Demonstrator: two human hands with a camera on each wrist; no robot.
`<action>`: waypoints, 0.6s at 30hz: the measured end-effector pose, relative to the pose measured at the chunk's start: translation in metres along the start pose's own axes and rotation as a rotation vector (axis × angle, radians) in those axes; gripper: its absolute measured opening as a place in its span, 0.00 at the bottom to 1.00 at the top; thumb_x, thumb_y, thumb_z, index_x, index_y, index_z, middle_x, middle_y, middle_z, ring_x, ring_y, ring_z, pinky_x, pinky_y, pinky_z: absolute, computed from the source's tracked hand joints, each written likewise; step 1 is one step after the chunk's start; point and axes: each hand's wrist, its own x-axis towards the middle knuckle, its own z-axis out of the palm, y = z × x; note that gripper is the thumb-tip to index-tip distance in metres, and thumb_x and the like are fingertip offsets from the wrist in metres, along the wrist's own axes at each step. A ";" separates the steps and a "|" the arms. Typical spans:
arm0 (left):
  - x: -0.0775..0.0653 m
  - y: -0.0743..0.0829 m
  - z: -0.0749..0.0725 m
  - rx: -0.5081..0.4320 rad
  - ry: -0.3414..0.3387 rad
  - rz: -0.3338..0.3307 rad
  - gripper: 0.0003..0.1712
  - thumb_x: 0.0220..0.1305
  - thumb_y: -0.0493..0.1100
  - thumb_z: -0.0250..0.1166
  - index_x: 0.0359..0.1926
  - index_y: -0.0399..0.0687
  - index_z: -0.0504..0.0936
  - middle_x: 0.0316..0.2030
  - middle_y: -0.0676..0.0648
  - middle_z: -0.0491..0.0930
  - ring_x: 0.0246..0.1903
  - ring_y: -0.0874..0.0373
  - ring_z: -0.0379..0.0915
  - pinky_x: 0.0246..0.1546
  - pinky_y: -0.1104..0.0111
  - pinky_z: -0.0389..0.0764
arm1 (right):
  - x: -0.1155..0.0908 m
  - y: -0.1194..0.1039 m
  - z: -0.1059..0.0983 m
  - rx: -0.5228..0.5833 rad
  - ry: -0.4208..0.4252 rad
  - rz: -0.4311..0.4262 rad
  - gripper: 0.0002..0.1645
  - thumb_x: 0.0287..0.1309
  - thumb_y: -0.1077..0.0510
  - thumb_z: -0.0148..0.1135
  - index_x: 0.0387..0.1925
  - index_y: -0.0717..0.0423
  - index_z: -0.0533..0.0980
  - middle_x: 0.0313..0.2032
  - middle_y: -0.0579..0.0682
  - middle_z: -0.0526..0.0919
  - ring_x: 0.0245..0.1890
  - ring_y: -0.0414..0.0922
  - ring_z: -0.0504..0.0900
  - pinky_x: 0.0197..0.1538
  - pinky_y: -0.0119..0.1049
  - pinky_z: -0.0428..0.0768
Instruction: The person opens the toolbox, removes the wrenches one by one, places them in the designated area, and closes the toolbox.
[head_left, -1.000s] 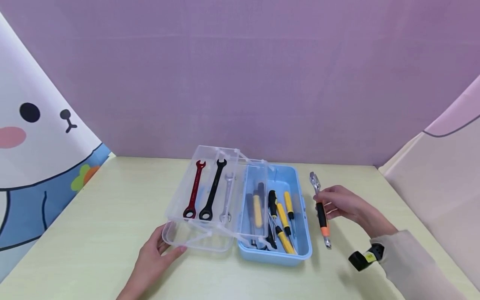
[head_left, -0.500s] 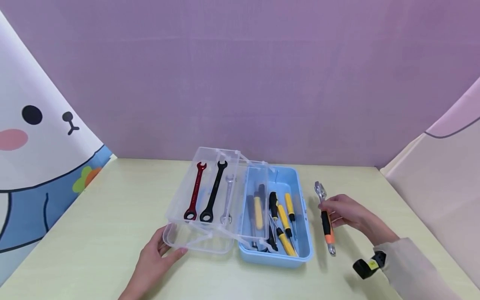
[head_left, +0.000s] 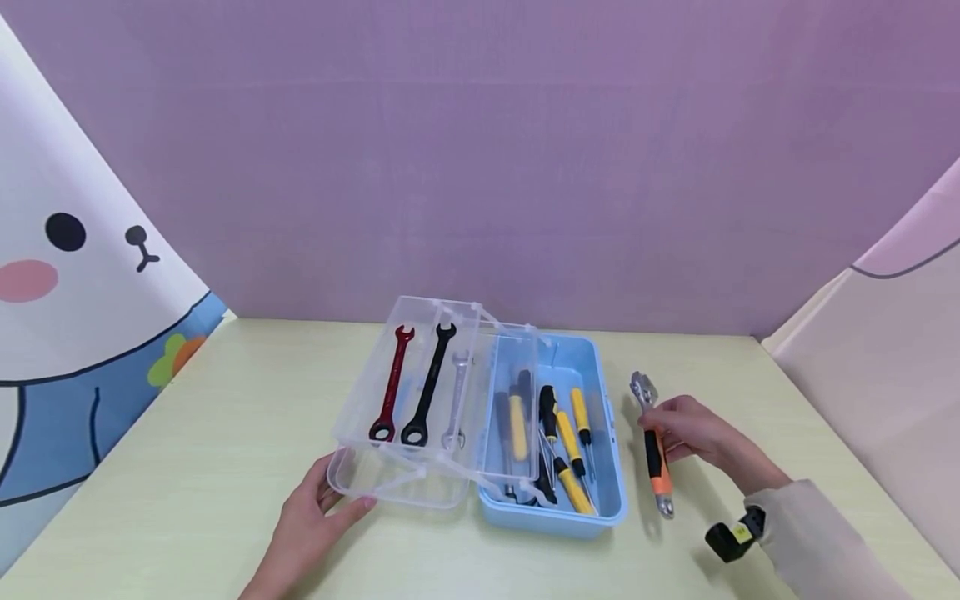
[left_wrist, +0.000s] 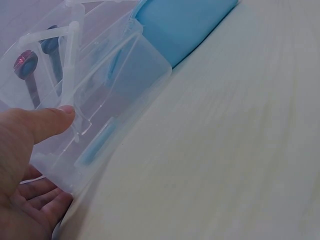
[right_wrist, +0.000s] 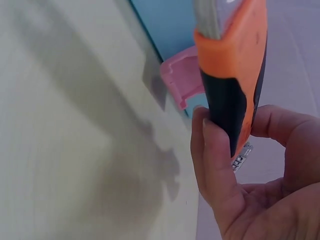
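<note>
My right hand (head_left: 686, 429) pinches an adjustable wrench (head_left: 655, 458) with an orange and black handle, held above the table to the right of the blue toolbox (head_left: 555, 521). In the right wrist view the thumb and fingers clasp its handle (right_wrist: 225, 95). My left hand (head_left: 307, 512) holds the near left corner of the toolbox's clear lid (head_left: 442, 492), thumb on one side and fingers on the other, as the left wrist view also shows. A clear tray on the raised arms carries a red wrench (head_left: 392, 383), a black wrench (head_left: 429, 383) and a silver wrench (head_left: 456, 400).
Several yellow and black screwdrivers (head_left: 568, 442) lie in the blue box, some seen through the clear tray (head_left: 352, 417). A pink latch (right_wrist: 172, 75) sits on the box's right side. Pale table (head_left: 187, 467) surrounds everything; a purple backdrop (head_left: 480, 167) stands behind.
My right hand has shifted slightly right and nearer to me, with the adjustable wrench moving along. The left hand and the toolbox stay put.
</note>
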 end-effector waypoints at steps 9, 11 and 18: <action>0.001 0.000 0.001 0.016 -0.003 -0.011 0.42 0.54 0.42 0.72 0.66 0.35 0.60 0.63 0.27 0.65 0.60 0.36 0.69 0.54 0.61 0.80 | 0.006 0.005 0.011 -0.043 0.099 0.015 0.07 0.55 0.58 0.57 0.25 0.58 0.72 0.14 0.42 0.74 0.16 0.37 0.77 0.22 0.32 0.84; 0.001 -0.001 0.001 0.015 -0.004 -0.010 0.42 0.54 0.42 0.72 0.66 0.35 0.60 0.63 0.27 0.65 0.60 0.36 0.69 0.54 0.61 0.80 | 0.007 0.006 0.012 -0.090 0.133 0.028 0.08 0.53 0.57 0.58 0.23 0.57 0.72 0.14 0.42 0.73 0.16 0.37 0.77 0.21 0.32 0.84; 0.000 0.000 0.000 0.024 -0.012 -0.026 0.43 0.55 0.42 0.71 0.66 0.34 0.59 0.64 0.27 0.63 0.61 0.36 0.68 0.55 0.61 0.80 | 0.008 0.010 0.016 -0.213 0.219 0.082 0.12 0.51 0.55 0.61 0.22 0.57 0.69 0.16 0.46 0.72 0.15 0.39 0.75 0.19 0.32 0.82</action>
